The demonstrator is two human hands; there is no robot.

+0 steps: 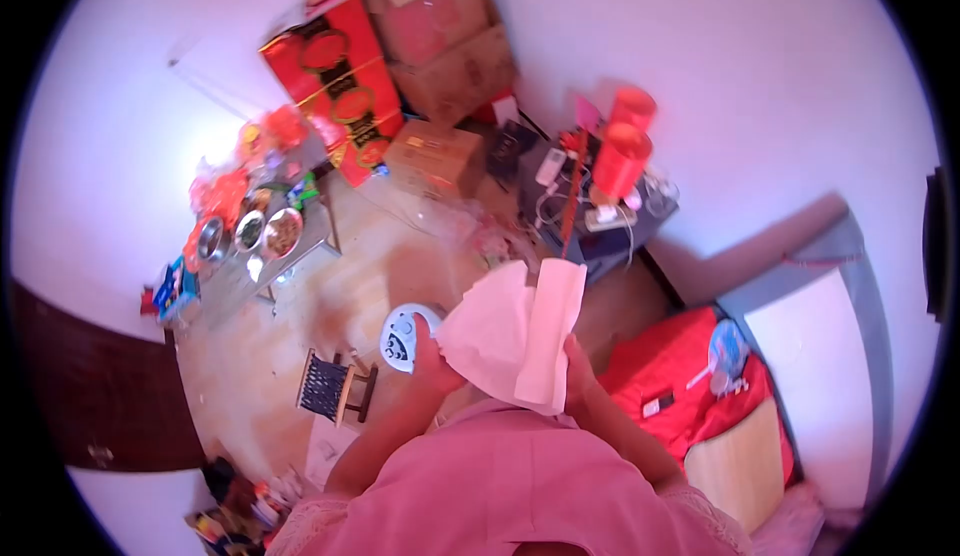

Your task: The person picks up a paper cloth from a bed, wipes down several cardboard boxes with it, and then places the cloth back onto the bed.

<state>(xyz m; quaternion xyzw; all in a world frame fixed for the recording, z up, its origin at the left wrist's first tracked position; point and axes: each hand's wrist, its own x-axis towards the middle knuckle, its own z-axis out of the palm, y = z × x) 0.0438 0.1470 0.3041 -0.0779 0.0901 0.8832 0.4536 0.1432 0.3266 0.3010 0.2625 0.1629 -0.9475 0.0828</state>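
Note:
In front of my chest is a pale pink roll [552, 336], partly unrolled, and I cannot tell whether it is paper or cloth. A wide loose sheet [487, 324] spreads from it to the left. My right hand [577, 366] is closed around the right side of the roll, with its fingers partly hidden behind it. My left hand [432, 358] grips the left edge of the sheet. Just beyond that hand, lower down, shows a white round thing [399, 341] with a dark face-like pattern.
A small stool with a dark woven seat [325, 388] stands on the floor at left. Bowls [283, 232] sit on a table beyond it. Cardboard boxes [435, 161] are piled ahead. Red cylinders [622, 161] and cables top a dark cabinet. Red bedding [655, 371] lies at right.

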